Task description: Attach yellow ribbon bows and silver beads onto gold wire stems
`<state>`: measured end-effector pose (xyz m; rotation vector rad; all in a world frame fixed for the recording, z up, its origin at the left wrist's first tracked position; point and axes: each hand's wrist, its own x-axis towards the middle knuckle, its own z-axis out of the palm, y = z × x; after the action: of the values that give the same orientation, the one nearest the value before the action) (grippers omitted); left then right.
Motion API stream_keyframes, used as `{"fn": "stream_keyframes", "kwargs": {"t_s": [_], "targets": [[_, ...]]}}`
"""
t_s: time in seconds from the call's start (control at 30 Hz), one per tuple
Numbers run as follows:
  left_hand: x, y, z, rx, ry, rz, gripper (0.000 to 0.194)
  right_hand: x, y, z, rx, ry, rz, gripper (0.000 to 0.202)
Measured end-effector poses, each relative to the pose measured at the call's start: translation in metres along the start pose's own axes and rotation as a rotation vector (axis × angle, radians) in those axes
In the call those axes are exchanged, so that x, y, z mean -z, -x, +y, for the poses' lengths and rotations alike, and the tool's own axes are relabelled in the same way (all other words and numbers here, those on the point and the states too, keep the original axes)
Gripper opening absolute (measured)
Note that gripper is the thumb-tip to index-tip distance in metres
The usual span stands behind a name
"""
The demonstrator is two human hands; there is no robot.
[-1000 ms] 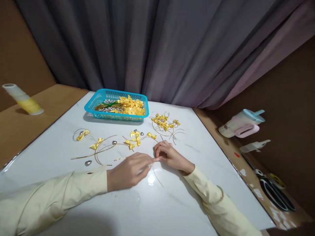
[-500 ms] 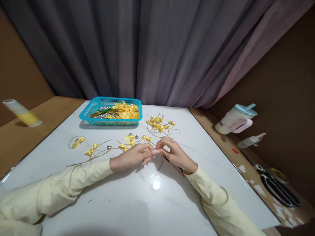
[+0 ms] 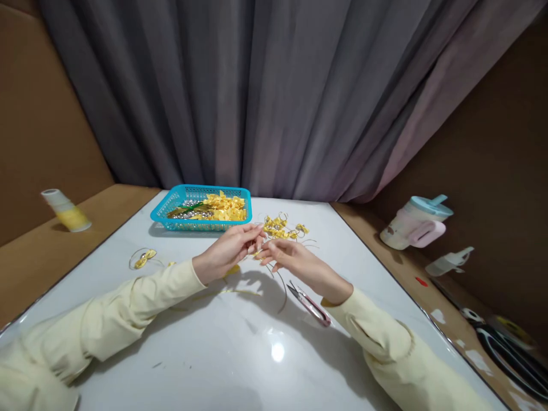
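Note:
Above the middle of the white table, the fingertips of my left hand [image 3: 233,246] pinch together, close to those of my right hand [image 3: 291,260]. A thin gold cord [image 3: 283,291] trails down from between the two hands, and a small bit of yellow shows there, mostly hidden by my fingers. Beside my right wrist lie thread snips [image 3: 311,305] with pinkish handles, blades pointing up-left. Behind my hands sits a pile of yellow ribbon bows [image 3: 278,227] on curled cords. Another bow [image 3: 145,258] on a looped cord lies left of my left forearm.
A blue basket [image 3: 201,227] at the back holds yellow bows and silvery beads. A spool [image 3: 68,212] stands on the left ledge. On the right ledge are a tumbler [image 3: 413,222], a small squeeze bottle [image 3: 447,262] and black-handled scissors [image 3: 509,354]. A grey curtain [image 3: 257,103] hangs behind.
Both hands have risen and moved slightly away from me over the table. The thread snips, before mostly under my right hand, now lie in plain view. The camera view has shifted somewhat.

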<state>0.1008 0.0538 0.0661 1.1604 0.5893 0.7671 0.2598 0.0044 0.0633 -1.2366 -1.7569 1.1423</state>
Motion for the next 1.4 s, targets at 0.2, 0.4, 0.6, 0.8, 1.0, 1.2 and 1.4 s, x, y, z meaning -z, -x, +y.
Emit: {"fn": "stream_keyframes", "kwargs": {"t_s": [0.2, 0.4, 0.6, 0.8, 1.0, 1.2, 1.4], "targets": [[-0.001, -0.001, 0.005, -0.129, -0.086, 0.08, 0.027, -0.015, -0.024, -0.01, -0.046, -0.219, -0.155, 0.035], [0.025, 0.016, 0.009, -0.082, -0.205, 0.087, 0.029, -0.002, -0.029, -0.008, -0.059, -0.081, -0.174, 0.033], [0.038, 0.029, 0.029, -0.155, -0.592, 0.214, 0.044, -0.003, -0.015, -0.028, 0.056, 0.263, -0.215, 0.026], [0.002, 0.032, 0.028, 0.059, -0.558, -0.399, 0.04, -0.002, 0.001, -0.044, 0.295, 0.504, -0.211, 0.024], [0.003, 0.035, 0.027, 0.185, -0.522, -0.305, 0.03, 0.014, 0.008, -0.045, 0.294, 0.602, -0.131, 0.02], [0.006, 0.033, 0.035, 0.237, -0.255, -0.27, 0.024, 0.012, 0.006, -0.046, 0.302, 0.515, -0.018, 0.02], [0.003, 0.03, 0.023, 0.086, 0.045, -0.066, 0.02, -0.005, 0.005, -0.04, 0.473, 0.504, 0.344, 0.019]]}}
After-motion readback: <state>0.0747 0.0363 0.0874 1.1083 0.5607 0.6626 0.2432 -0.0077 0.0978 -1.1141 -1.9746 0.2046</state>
